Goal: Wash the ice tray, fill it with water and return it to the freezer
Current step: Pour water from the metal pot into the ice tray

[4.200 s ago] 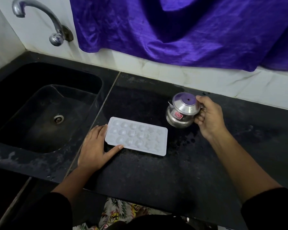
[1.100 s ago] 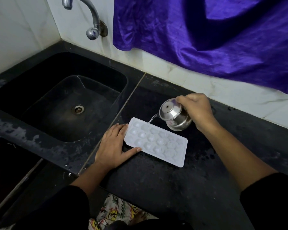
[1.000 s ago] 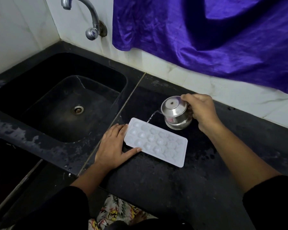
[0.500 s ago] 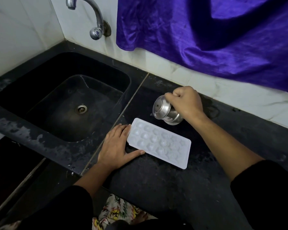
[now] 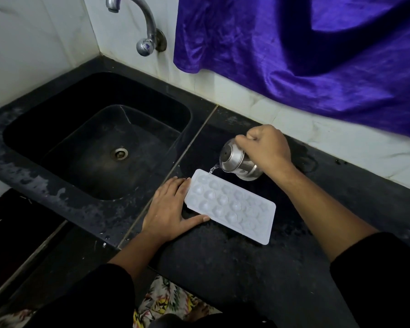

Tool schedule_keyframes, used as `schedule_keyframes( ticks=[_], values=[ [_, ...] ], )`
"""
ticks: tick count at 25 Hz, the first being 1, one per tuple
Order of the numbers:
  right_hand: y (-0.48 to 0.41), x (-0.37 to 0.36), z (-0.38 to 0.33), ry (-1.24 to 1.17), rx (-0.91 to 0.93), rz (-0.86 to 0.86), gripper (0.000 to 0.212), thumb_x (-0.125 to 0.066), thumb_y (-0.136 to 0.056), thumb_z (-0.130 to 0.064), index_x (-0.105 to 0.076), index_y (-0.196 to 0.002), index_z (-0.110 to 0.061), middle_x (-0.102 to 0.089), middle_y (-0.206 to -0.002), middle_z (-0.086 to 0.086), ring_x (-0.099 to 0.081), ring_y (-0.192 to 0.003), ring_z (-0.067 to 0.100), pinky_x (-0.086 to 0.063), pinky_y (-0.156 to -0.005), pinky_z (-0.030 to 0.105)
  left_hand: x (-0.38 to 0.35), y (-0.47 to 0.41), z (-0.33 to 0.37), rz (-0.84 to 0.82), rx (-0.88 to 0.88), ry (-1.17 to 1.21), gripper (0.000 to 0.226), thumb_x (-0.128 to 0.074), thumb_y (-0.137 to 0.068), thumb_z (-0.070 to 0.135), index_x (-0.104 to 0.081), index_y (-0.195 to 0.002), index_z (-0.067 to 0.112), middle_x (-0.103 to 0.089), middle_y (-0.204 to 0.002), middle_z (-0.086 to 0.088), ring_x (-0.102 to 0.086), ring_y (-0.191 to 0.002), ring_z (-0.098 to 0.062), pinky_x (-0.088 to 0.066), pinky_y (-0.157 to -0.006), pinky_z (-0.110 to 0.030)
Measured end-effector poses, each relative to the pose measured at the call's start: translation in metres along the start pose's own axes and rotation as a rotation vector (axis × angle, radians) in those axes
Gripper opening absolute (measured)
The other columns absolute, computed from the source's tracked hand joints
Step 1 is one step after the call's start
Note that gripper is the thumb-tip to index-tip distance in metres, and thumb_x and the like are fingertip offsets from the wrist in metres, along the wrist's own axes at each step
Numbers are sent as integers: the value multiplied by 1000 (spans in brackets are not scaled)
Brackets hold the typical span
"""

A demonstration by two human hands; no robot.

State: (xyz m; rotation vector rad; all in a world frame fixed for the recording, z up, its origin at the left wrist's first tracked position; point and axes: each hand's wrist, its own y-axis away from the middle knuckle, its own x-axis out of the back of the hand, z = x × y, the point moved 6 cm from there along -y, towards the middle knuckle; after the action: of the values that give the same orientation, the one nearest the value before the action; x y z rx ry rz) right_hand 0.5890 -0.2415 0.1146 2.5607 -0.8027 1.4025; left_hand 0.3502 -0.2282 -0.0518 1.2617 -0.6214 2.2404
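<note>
Fingers of my right hand (image 5: pixel 268 147) curl around the steel pot (image 5: pixel 237 162), tipping it so a thin stream of water (image 5: pixel 213 169) falls into the far left corner of the white ice tray (image 5: pixel 230 205). I see my left hand (image 5: pixel 169 211) lying flat, fingers straight against the tray's left end, thumb along its near edge. It sits on the black counter (image 5: pixel 246 268), right of the sink (image 5: pixel 92 143).
</note>
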Motion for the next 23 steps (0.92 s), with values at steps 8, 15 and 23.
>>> schedule_keyframes(
  ticks=[8, 15, 23],
  values=[
    [24, 15, 45, -946, -378, 57, 41, -68, -94, -21, -65, -52, -21, -42, -48, -10, -33, -41, 4, -24, -41, 20, -1, -2, -1, -24, 5, -3, 111, -50, -76, 96, -36, -158, 23, -41, -159, 2, -29, -152, -20, -26, -125, -47],
    [22, 12, 14, -510, -76, 32, 44, -74, -86, -20, -50, -52, -6, -38, -48, -4, -33, -46, 9, -34, -51, 28, -1, -2, -2, -10, -1, 4, 110, -53, -75, 94, -38, -157, 23, -43, -158, 2, -31, -152, -20, -26, -125, -46],
    [31, -11, -35, 216, 160, -23, 43, -63, -84, -34, -41, -53, -13, -39, -47, 1, -37, -45, 17, -28, -47, 28, -2, -2, -2, -10, -5, -9, 112, -47, -76, 97, -39, -157, 20, -44, -157, 0, -32, -151, -22, -29, -123, -48]
  ],
)
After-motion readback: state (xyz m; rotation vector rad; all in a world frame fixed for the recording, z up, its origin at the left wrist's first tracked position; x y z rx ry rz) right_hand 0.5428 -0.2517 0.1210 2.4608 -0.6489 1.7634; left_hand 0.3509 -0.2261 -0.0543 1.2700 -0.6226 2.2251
